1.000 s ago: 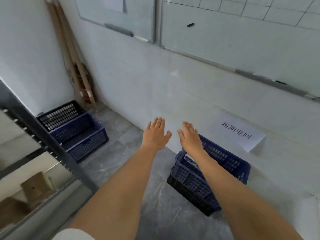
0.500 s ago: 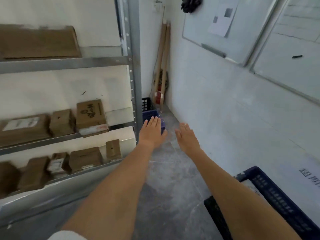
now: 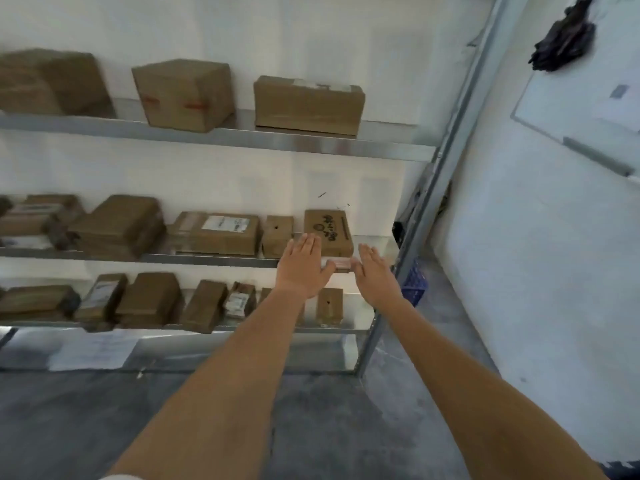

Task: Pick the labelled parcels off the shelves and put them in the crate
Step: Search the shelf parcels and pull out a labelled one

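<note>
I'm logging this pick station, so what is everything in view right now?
Shelf rack: one, grey metal, left and centre, three parcel levels showing.
Top-level boxes: three, brown cardboard.
Middle-level parcels: about six, brown; one has a white label, the left ones are blurred.
Printed box: one, brown with dark markings, right end of the middle level, over a flat parcel.
Bottom-level parcels: about eight, brown; exact count unclear.
Paper sheet: one, white, below the bottom level.
Crate: one, blue, on the floor behind the rack post.
Whiteboard: one, white, right wall.
Dark bundle: one, black, hanging top right.
Left hand: open, empty, before the printed box.
Right hand: open, empty, beside it.
</note>
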